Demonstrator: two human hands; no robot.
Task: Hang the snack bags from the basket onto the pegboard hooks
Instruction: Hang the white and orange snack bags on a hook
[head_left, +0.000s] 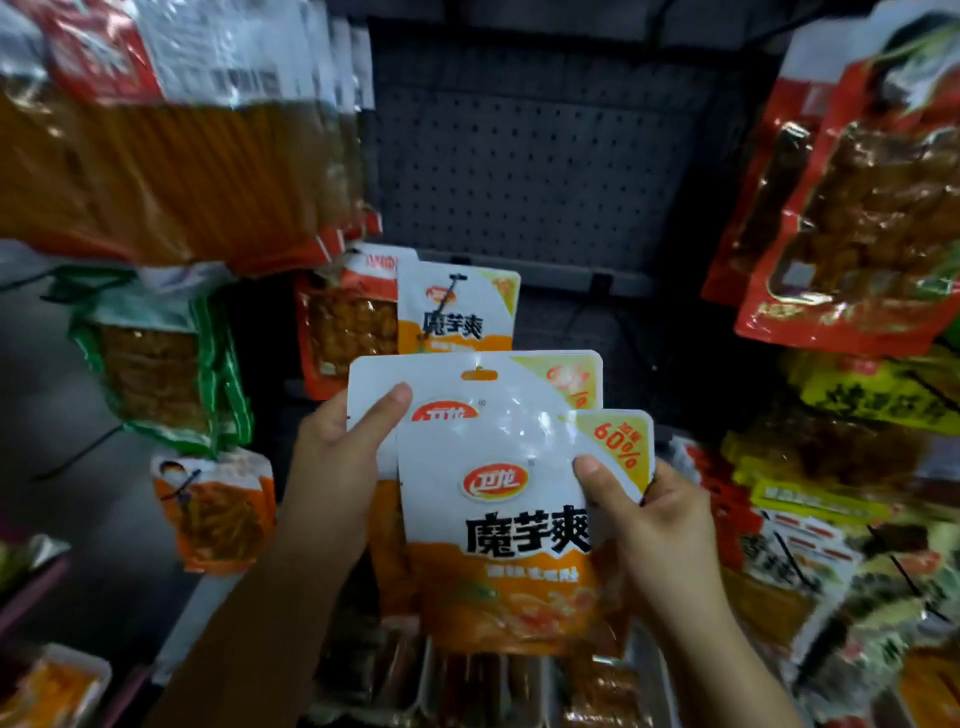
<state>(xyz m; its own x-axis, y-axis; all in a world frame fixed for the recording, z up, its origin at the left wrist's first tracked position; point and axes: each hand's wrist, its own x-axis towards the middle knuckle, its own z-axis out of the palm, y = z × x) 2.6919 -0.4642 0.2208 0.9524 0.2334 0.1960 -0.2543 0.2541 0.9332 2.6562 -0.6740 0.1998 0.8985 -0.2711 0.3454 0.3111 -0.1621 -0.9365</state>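
Both hands grasp glossy white-and-orange snack pouches: the left hand (337, 457) pinches the rear bag (467, 384) at its upper left corner, thumb across its face, and the right hand (654, 519) pinches the front bag (498, 540) by its upper right corner. Front overlaps rear — both held up before the grey pegboard (530, 156). A matching pouch (457, 306) already hangs on a hook near the board's lower edge. Crinkled red packets (852, 197) crowd the right side; orange stick packs (171, 156) crowd the left.
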